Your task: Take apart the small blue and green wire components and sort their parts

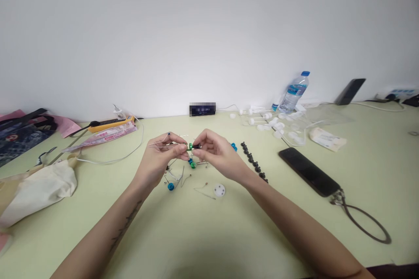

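Note:
My left hand is closed in a pinch on thin metal wires with a small green part at their end. Facing it, my right hand pinches a small black piece, which meets the green part. Below the hands lie loose thin wires, a blue knobbed piece, a green and blue piece and a white disc with holes. Several black knob-like pieces form a slanting row right of my right hand, near another blue piece.
A dark phone with a strap lies at right. Behind it are a water bottle, clear plastic tubes with white caps and a packet. A cable, a yellow tool and a cream cloth bag are at left.

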Action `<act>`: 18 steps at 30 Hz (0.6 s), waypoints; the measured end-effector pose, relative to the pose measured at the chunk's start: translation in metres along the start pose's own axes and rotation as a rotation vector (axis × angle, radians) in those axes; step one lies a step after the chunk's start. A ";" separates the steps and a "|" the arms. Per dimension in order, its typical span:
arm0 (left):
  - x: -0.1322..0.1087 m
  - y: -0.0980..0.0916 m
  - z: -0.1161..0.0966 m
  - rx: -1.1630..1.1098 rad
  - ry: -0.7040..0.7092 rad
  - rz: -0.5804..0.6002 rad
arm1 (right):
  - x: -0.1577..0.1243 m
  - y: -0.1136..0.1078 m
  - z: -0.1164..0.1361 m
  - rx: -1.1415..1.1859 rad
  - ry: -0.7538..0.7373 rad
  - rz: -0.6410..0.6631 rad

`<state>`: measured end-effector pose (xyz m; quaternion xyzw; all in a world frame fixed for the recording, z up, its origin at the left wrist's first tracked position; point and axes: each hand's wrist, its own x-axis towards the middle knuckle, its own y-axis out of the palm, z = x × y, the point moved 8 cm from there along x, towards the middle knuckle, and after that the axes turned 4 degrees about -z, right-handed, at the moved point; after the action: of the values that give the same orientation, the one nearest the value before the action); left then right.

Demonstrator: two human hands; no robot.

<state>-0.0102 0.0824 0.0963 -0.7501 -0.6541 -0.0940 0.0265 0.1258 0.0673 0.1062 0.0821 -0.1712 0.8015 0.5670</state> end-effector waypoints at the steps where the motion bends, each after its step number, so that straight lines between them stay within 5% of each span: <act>1: 0.001 0.000 0.003 -0.039 -0.033 0.000 | -0.001 -0.002 0.005 -0.099 -0.060 -0.041; 6: 0.004 0.002 0.019 -0.238 -0.191 0.013 | -0.006 0.003 0.019 -0.425 -0.278 -0.113; 14: 0.001 0.000 0.009 -0.097 -0.116 0.002 | 0.000 0.005 -0.021 0.212 0.197 0.011; 18: -0.004 0.005 -0.001 -0.013 -0.047 0.025 | 0.000 0.007 -0.015 0.216 0.156 0.065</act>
<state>-0.0063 0.0777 0.0967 -0.7604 -0.6445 -0.0802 0.0075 0.1204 0.0704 0.0912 0.0745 -0.0417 0.8371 0.5404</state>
